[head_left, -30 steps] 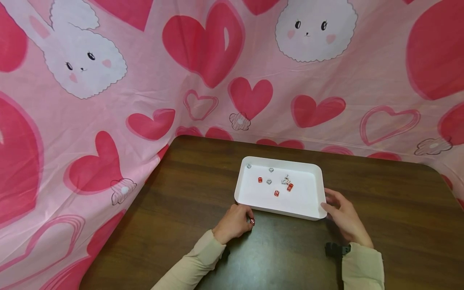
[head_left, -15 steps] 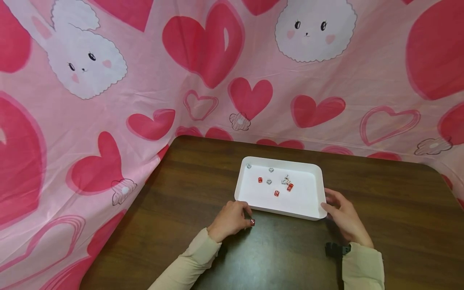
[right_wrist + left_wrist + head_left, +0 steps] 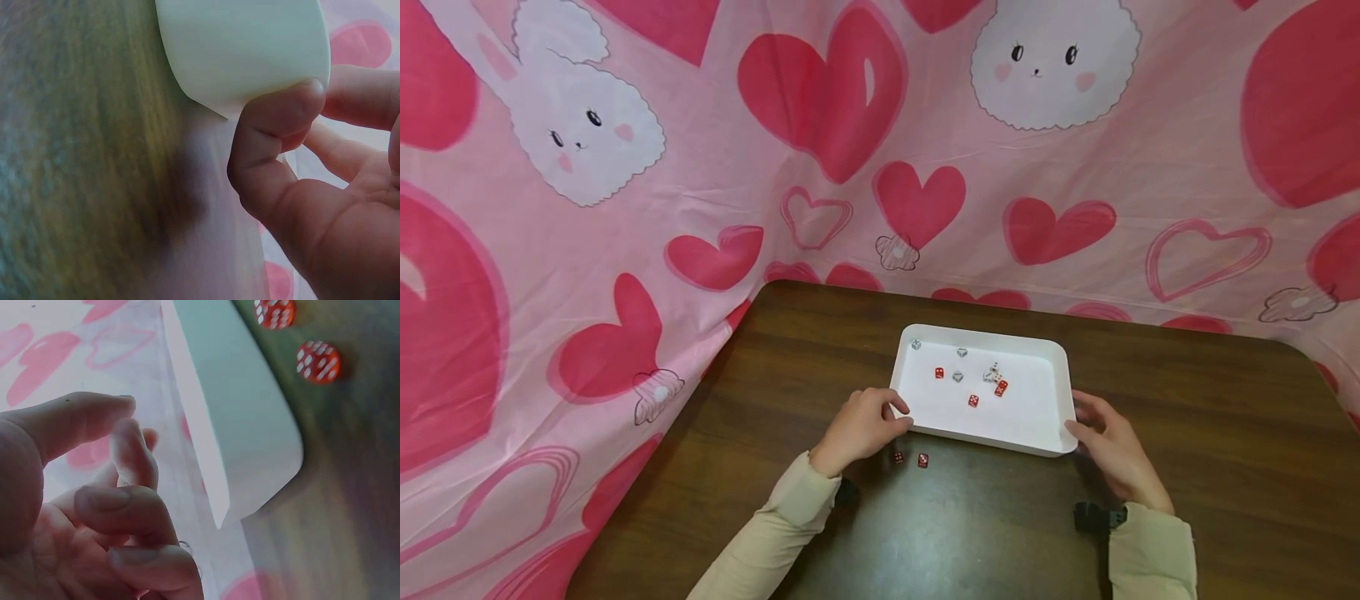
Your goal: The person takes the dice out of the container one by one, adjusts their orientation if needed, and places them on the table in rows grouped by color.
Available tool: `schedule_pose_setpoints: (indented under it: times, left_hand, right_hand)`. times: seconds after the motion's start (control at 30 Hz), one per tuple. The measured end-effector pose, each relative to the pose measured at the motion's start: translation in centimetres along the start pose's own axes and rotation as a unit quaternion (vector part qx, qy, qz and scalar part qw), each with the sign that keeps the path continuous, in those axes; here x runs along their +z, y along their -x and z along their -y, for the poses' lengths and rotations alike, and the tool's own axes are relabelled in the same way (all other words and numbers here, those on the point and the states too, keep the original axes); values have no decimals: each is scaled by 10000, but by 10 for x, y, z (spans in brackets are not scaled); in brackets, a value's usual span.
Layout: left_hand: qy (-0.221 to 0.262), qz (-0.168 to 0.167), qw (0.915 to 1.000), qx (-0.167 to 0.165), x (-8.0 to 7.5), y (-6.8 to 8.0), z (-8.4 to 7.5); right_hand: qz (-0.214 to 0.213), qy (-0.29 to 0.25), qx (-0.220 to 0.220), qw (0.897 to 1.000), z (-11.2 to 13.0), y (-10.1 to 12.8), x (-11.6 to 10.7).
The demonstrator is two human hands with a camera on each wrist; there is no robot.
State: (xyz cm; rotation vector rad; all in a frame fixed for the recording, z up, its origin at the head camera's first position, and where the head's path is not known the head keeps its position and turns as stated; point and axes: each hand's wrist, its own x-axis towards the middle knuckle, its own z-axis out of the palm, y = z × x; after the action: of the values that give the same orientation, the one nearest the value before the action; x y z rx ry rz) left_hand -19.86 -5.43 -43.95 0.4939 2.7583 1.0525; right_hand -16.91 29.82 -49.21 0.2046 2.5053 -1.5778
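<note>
A white tray (image 3: 1045, 417) sits mid-table and holds several small dice, red ones (image 3: 972, 401) and clear ones (image 3: 957, 377). Two red dice (image 3: 922, 459) lie on the wood just in front of the tray, and they show again (image 3: 317, 361) in the left wrist view. My left hand (image 3: 891, 412) hovers by the tray's near left corner (image 3: 250, 437), fingers (image 3: 119, 500) loosely curled and holding nothing. My right hand (image 3: 1075, 421) pinches the tray's near right corner (image 3: 250, 50), thumb (image 3: 281, 119) against its outer wall.
The dark wooden table (image 3: 1187, 433) is bounded behind and on the left by a pink cloth (image 3: 700, 167) printed with hearts and rabbits. Bare wood lies to the right of the tray and in front of it.
My left hand has left the spot in front of the tray and moved up-left to the tray's corner, uncovering two red dice on the table. The right hand and tray stayed put.
</note>
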Motion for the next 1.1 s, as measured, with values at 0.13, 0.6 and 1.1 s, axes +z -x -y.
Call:
schedule_pose_setpoints:
  times: [0.13, 0.6, 1.1]
  left_hand:
    - [-107, -92, 9999, 80, -8, -4, -4]
    - [-141, -241, 9988, 393, -23, -21, -24]
    - [592, -519, 9936, 816, -16, -49, -45]
  right_hand:
    - [-36, -15, -12, 10000, 0, 0, 0]
    - [-121, -48, -40, 9999, -1, 2, 2]
    - [-105, 1, -85, 9999, -2, 0, 1]
